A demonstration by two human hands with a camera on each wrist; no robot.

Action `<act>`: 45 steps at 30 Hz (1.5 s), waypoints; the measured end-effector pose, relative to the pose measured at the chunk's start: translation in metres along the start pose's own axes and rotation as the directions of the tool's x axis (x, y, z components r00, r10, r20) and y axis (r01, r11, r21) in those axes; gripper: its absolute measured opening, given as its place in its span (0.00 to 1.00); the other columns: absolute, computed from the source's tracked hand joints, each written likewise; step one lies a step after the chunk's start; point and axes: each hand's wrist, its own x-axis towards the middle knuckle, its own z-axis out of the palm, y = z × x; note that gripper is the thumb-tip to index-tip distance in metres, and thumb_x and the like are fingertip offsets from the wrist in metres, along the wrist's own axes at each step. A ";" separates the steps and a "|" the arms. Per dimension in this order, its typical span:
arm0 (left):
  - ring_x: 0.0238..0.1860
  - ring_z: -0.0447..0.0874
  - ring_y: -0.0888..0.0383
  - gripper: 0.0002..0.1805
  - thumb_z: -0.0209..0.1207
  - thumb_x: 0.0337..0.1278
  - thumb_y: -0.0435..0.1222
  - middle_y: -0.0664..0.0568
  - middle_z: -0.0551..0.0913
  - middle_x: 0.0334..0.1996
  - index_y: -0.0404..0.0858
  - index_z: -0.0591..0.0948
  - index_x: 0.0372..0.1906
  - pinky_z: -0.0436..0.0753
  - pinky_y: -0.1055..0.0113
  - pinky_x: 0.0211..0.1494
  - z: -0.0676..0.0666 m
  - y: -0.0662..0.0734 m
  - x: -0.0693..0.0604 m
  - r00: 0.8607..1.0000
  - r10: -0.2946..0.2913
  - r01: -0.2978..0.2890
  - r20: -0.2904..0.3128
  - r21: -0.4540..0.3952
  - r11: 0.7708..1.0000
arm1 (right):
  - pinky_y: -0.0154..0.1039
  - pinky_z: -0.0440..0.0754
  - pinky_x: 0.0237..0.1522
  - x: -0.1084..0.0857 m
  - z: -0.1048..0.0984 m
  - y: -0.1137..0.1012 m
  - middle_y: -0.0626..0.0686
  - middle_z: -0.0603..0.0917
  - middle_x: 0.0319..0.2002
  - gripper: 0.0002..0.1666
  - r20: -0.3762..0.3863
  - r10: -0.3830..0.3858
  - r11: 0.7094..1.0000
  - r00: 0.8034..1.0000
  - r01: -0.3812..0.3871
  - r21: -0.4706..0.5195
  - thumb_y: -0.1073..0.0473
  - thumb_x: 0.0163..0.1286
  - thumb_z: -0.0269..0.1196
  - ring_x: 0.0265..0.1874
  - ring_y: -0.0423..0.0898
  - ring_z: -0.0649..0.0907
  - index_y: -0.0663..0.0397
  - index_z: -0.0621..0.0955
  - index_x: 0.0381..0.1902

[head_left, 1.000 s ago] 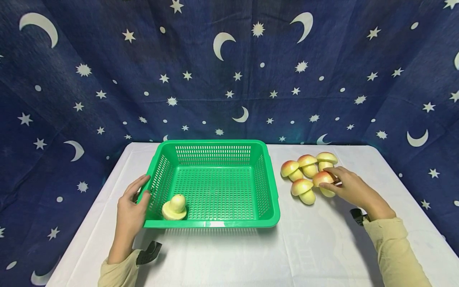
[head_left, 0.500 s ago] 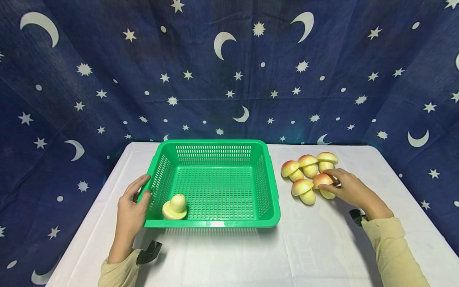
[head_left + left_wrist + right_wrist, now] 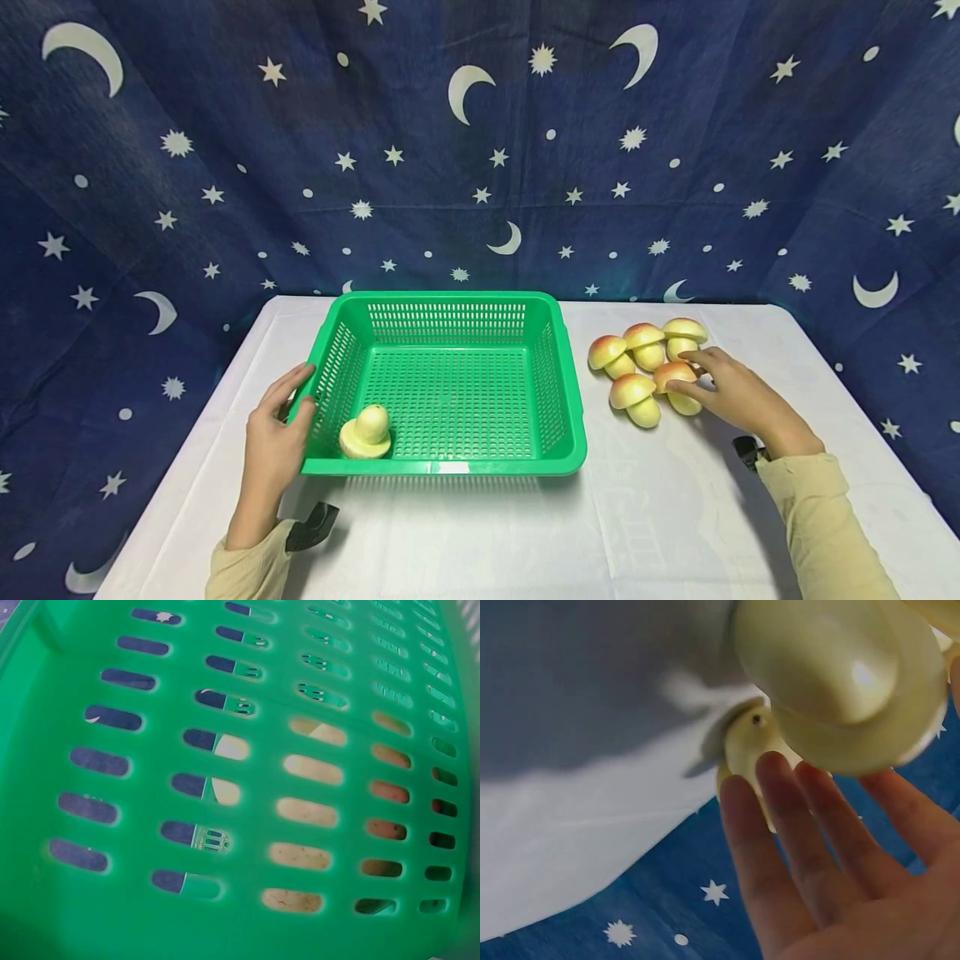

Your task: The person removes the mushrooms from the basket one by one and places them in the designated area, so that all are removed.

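My left hand (image 3: 272, 446) grips the left rim of a green plastic basket (image 3: 360, 467), thumb on the near part. In the left wrist view the basket's slotted wall (image 3: 135, 915) fills the picture, and the hand is out of sight. One pale yellow toy mushroom (image 3: 372, 425) lies stem up in the basket's near left corner. At the right, my right hand (image 3: 738, 400) holds a red-and-yellow toy mushroom (image 3: 670, 375) between thumb and fingers, low at the table. In the right wrist view fingertips touch that mushroom's cap (image 3: 817, 660); the thumb is mostly cut off.
Several similar toy mushrooms, such as one lying in front (image 3: 633, 392) and one at the back (image 3: 683, 328), crowd beside the right hand. A white cloth covers the table (image 3: 525, 533). Behind it hangs a dark blue curtain (image 3: 420, 233) with moons and stars.
My right hand's fingers have shifted very slightly at the mushroom. The left hand and the basket stay where they were.
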 end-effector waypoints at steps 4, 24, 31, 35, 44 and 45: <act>0.73 0.64 0.48 0.23 0.50 0.69 0.29 0.45 0.69 0.71 0.38 0.75 0.68 0.65 0.47 0.73 0.000 0.001 0.001 1.000 0.005 -0.005 0.000 -0.004 1.000 | 0.67 0.73 0.55 0.002 -0.005 -0.004 0.71 0.75 0.56 0.39 0.000 0.002 0.999 1.000 -0.002 -0.036 0.42 0.70 0.62 0.54 0.69 0.77 0.71 0.73 0.63; 0.73 0.64 0.49 0.23 0.51 0.69 0.29 0.46 0.69 0.70 0.39 0.76 0.67 0.66 0.48 0.73 0.000 0.000 0.001 1.000 0.011 -0.011 -0.002 -0.007 1.000 | 0.66 0.67 0.62 0.015 -0.020 -0.040 0.70 0.72 0.61 0.35 -0.039 -0.090 0.996 0.995 0.089 -0.027 0.47 0.71 0.63 0.63 0.69 0.70 0.70 0.74 0.63; 0.73 0.64 0.49 0.23 0.51 0.69 0.29 0.47 0.69 0.71 0.39 0.76 0.67 0.66 0.47 0.73 -0.001 0.001 0.000 1.000 0.011 -0.011 -0.002 -0.004 1.000 | 0.64 0.71 0.59 0.020 -0.019 -0.052 0.67 0.75 0.57 0.32 -0.068 -0.146 0.989 0.987 0.144 -0.028 0.49 0.71 0.64 0.59 0.65 0.74 0.69 0.75 0.61; 0.73 0.64 0.48 0.23 0.51 0.69 0.29 0.46 0.69 0.71 0.38 0.76 0.67 0.66 0.46 0.73 -0.001 0.001 -0.001 1.000 0.013 -0.013 -0.002 -0.010 1.000 | 0.62 0.73 0.58 0.022 -0.018 -0.058 0.66 0.76 0.55 0.30 -0.088 -0.177 0.984 0.980 0.174 -0.032 0.51 0.70 0.65 0.58 0.62 0.74 0.68 0.77 0.60; 0.73 0.64 0.48 0.23 0.51 0.69 0.29 0.46 0.69 0.71 0.39 0.75 0.67 0.65 0.47 0.73 0.000 0.001 -0.001 1.000 0.012 -0.012 -0.001 -0.016 1.000 | 0.63 0.68 0.63 0.027 -0.016 -0.074 0.65 0.78 0.56 0.27 -0.095 -0.196 0.980 0.976 0.194 -0.034 0.48 0.70 0.64 0.62 0.65 0.72 0.61 0.79 0.58; 0.73 0.64 0.48 0.23 0.51 0.69 0.29 0.46 0.69 0.71 0.39 0.75 0.67 0.65 0.47 0.73 0.000 0.001 -0.001 1.000 0.011 -0.011 -0.002 -0.015 1.000 | 0.63 0.68 0.63 0.028 -0.017 -0.076 0.65 0.78 0.57 0.28 -0.088 -0.190 0.982 0.978 0.188 -0.031 0.47 0.70 0.64 0.62 0.65 0.72 0.62 0.79 0.59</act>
